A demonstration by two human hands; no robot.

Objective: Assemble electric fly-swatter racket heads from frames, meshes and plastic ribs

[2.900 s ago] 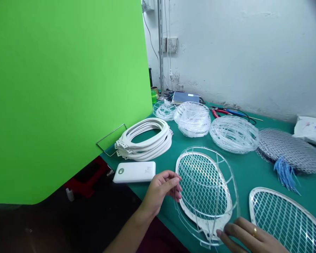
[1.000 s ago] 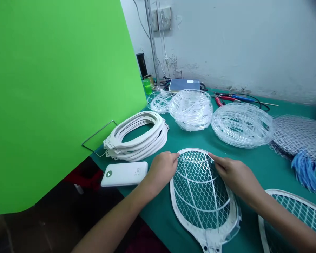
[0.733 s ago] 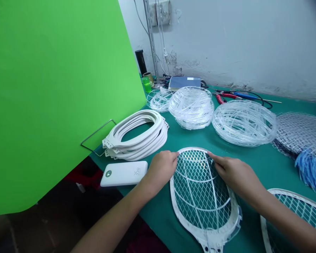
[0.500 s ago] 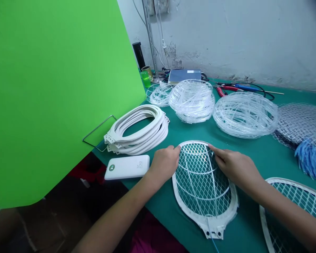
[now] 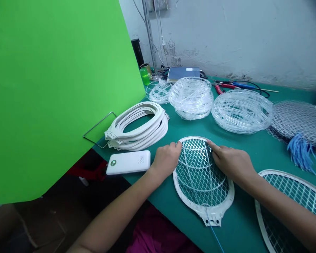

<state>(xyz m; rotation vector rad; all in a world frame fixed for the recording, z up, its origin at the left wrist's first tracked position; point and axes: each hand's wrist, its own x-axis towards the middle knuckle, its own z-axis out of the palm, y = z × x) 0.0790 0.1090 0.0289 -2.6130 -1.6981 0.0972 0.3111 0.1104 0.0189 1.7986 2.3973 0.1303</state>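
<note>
A white racket-shaped frame with metal mesh and a clear plastic guard on top lies flat on the green table. My left hand has its fingers curled and pressed on the frame's upper left rim. On the upper right part of the guard, my right hand presses with fingers bent and held together. A thin blue wire trails from the frame's neck toward me.
A stack of white frames and a white power bank lie left. Piles of clear guards sit behind, mesh sheets with blue wires at right, another meshed frame lower right, pliers at the back. A green screen stands left.
Earlier the clear guard was held tilted above the meshed frame; it now lies flat on it, and both hands have moved to the top rim and stayed pressing there.
</note>
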